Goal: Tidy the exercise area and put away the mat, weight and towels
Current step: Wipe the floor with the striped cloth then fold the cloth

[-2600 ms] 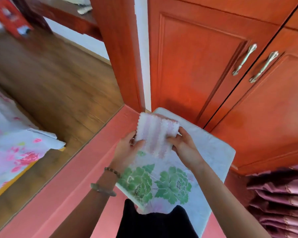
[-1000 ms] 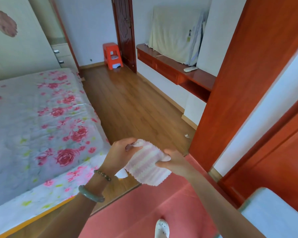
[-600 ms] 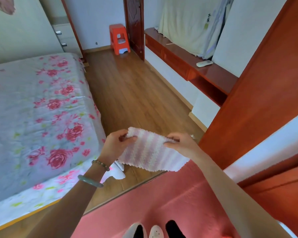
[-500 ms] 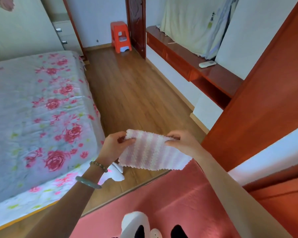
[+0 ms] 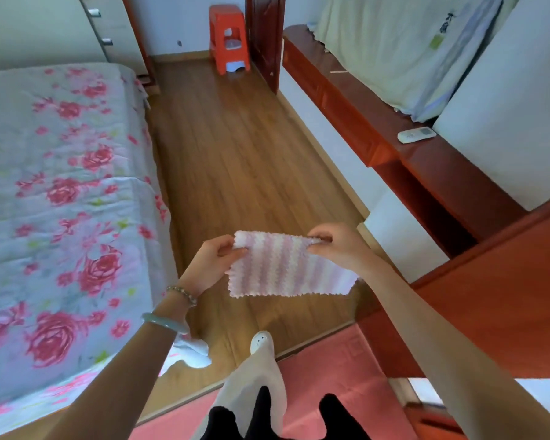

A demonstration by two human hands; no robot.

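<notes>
Towel (image 5: pixel 286 268) pink and white stripes, zigzag texture. Bedsheet (image 5: pixel 61 185) pale grey-blue with pink roses and green leaves; floor (image 5: pixel 235 160) brown wood, mat (image 5: pixel 340 373) pink. Stool (image 5: pixel 229 42) orange-red, bangle (image 5: pixel 164 322) pale green.

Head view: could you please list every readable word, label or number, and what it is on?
Nothing reads clearly.
Too blurred to read: dark printed marks on the pale green cloth cover.
Too small: any markings on the white remote control.
No text: the pink-and-white striped towel.

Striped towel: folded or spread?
Spread. The towel hangs flat in the air, its top corners pinched by the left hand and right hand.
</notes>
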